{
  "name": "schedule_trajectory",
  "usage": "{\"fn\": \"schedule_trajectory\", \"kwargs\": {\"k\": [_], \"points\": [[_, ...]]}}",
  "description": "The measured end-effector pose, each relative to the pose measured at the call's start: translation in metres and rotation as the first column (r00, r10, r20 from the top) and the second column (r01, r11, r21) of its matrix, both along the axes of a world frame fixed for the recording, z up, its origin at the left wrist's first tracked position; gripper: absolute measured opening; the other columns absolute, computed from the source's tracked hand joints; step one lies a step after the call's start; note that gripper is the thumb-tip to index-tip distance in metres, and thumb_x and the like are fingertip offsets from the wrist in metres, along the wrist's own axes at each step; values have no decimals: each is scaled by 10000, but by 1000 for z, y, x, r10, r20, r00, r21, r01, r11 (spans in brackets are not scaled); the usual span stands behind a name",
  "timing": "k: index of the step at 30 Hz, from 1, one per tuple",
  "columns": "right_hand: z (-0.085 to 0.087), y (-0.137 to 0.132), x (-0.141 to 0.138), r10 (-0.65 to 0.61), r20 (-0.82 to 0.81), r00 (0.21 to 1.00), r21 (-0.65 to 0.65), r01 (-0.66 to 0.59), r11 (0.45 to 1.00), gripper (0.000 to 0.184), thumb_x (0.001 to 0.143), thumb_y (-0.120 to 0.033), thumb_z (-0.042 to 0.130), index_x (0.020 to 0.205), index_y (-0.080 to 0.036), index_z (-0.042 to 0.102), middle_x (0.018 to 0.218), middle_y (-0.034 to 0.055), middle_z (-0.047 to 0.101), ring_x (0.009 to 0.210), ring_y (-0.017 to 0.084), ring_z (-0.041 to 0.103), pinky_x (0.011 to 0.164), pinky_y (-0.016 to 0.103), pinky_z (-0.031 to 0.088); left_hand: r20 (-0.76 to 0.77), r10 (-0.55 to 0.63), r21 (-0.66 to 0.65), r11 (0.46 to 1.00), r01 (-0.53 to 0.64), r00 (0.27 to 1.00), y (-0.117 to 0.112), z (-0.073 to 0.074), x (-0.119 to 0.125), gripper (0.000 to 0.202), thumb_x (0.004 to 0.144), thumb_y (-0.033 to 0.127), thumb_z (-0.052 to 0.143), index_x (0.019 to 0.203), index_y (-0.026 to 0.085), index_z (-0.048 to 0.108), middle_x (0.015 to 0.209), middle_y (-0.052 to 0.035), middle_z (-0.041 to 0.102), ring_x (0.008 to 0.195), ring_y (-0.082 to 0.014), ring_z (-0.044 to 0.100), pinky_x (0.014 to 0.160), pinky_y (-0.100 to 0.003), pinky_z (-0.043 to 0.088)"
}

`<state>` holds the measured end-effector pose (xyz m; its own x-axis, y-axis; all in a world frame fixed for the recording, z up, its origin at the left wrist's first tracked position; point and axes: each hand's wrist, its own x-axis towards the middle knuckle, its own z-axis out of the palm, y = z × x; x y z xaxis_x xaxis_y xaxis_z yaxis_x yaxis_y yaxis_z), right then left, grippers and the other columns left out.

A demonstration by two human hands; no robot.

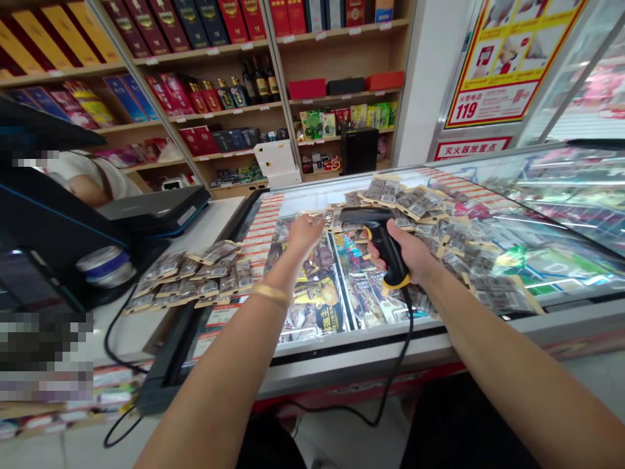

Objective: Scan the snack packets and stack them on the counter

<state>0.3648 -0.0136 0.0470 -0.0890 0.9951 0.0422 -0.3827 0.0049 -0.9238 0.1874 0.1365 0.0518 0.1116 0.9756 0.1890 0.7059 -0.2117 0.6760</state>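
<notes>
Head view, inspected from left to right. At far left a dark point-of-sale terminal [53,221] stands on the white counter [215,225], with another person's sleeve and arm [90,182] partly visible behind it; the face area is obscured. A black cable [110,339] runs down from the terminal over the counter edge. On the counter beside the terminal lies a smaller spread of flat packets [195,277] on tan card backing, overlapping one another.

Next comes the left hand [305,231], arm outstretched with a gold bracelet [271,294] at the wrist. Its fingers are closed around something at the near edge of the larger heap; what exactly it grips cannot be told from this angle.

The glass-topped freezer chest [342,339] sits below both arms, with packaged goods visible through the sliding lids.

The right hand [413,257] is clamped on the handle of a black and yellow barcode scanner [378,231], held above the glass with its head pointed toward the left hand. The scanner's cord [400,365] hangs down over the front of the chest.

Further right, a large heap of the same packets [439,228] covers the freezer top, just beyond the scanner. Behind, wooden shelves [336,71] carry boxed goods and bottles; a red and yellow poster [508,58] hangs at upper right.
</notes>
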Motion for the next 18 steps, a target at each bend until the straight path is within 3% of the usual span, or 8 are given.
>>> {"fn": "schedule_trajectory", "kwargs": {"k": [5,11,13,15,18], "points": [[-5,2,-7,-10,27,1000,-34,11,999,627,783,-724,694,1039,-156,627,601,-26,553,421,106,470,398,228,384,-48,57,-98,993,-61,997,1,-1,17,321,799,468,657,621,210,591,723,-75,667,836,-264,672,706,-322,427],[-5,1,-8,-22,25,999,-16,23,1000,638,771,-741,701,1019,-157,636,592,-24,553,425,103,475,402,222,391,238,125,-222,973,-71,963,-9,-3,2,382,775,357,735,545,232,456,566,-8,504,724,-238,639,725,-358,473],[-4,0,-8,-28,41,999,-9,28,1000,648,757,-745,709,1011,-154,637,595,-16,561,428,106,479,402,227,383,420,123,-290,957,4,899,-15,-5,-10,359,810,313,720,584,226,456,583,-2,517,686,-204,629,763,-385,521],[-4,-1,-9,-29,64,998,4,29,1000,657,739,-747,721,1006,-152,636,594,-13,563,428,108,476,400,232,371,603,116,-324,940,109,789,-22,-9,-23,327,828,259,719,633,216,460,623,10,545,657,-152,622,826,-394,568],[-4,-4,-10,-12,89,996,13,11,1000,708,672,-776,754,993,-158,628,599,-15,562,432,106,476,402,231,369,758,105,-275,946,169,643,-32,-19,-37,298,827,200,736,718,206,459,642,60,528,638,-89,623,930,-395,599]]}}
